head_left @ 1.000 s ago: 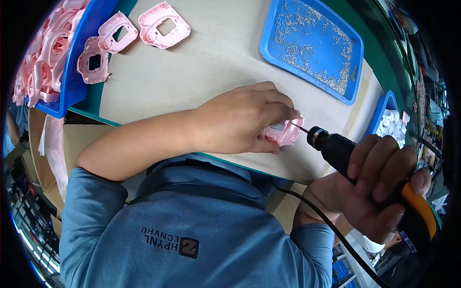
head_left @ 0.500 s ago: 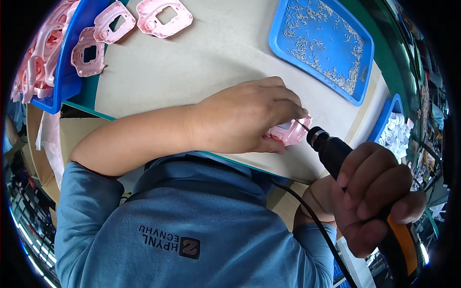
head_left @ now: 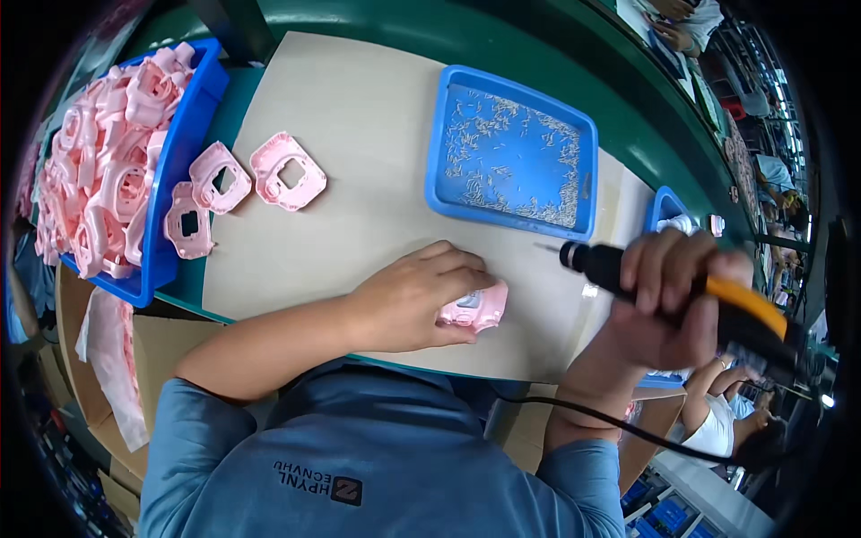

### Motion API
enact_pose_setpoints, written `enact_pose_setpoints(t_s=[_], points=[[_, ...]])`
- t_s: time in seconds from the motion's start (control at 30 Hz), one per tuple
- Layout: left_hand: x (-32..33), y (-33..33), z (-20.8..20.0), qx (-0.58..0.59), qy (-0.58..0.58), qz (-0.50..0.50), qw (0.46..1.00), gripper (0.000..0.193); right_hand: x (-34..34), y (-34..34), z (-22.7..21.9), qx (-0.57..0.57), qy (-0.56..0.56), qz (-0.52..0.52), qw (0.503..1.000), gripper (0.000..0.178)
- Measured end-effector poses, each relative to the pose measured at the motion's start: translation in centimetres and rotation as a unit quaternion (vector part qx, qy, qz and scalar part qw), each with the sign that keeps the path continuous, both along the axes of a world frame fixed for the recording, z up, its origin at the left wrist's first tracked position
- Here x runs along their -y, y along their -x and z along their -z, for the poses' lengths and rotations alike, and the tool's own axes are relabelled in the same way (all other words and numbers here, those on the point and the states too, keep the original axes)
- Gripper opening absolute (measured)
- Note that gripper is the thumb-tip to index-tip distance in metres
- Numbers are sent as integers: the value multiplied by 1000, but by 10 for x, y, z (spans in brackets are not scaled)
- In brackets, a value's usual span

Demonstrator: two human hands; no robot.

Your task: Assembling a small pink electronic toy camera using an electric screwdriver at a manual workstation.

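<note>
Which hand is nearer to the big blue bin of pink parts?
Left. The left hand, holding a pink part, is to the right of the bin; the right hand, gripping a power tool, is much farther right.

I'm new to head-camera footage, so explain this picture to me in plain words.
There is no robot here: these are a person's own bare hands, seen from above by a wide fisheye camera worn on the head, so straight edges look bent. The left hand holds a pink shell. The right hand grips a black and orange tool, its thin tip clear of the shell. On the work surface, a blue tray holds many small pale pieces; three more pink shells lie near a blue bin heaped with pink parts.
</note>
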State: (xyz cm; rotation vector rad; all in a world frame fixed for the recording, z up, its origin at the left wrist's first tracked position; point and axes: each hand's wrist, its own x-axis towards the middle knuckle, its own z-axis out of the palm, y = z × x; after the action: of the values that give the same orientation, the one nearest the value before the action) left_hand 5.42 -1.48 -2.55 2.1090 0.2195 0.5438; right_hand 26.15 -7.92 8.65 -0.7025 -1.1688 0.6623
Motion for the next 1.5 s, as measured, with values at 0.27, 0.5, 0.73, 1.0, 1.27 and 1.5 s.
enact_pose_setpoints(t_s=[0.27, 0.5, 0.73, 1.0, 1.27, 1.5], points=[[0, 3, -2, -41, -1, 1, 999, 63, -82, -37, 39, -43, -29, 190, 980, 22], [-3, 4, -4, -41, 10, 5, 999, 63, -89, -35, 47, -11, -6, 184, 983, 21], [-6, 1, -1, 20, 51, -32, 998, 58, -92, -39, 47, -33, -45, 169, 984, 22], [-10, 2, 1, 55, 52, -64, 995, 41, -81, -32, 40, -63, -44, 160, 984, 25], [-28, -18, -31, 26, 97, -199, 975, 32, -39, -7, -1, -65, -49, -27, 996, 33], [-33, -23, -29, 53, 185, -167, 967, 13, -24, 8, -14, -33, -57, -84, 994, 33]])
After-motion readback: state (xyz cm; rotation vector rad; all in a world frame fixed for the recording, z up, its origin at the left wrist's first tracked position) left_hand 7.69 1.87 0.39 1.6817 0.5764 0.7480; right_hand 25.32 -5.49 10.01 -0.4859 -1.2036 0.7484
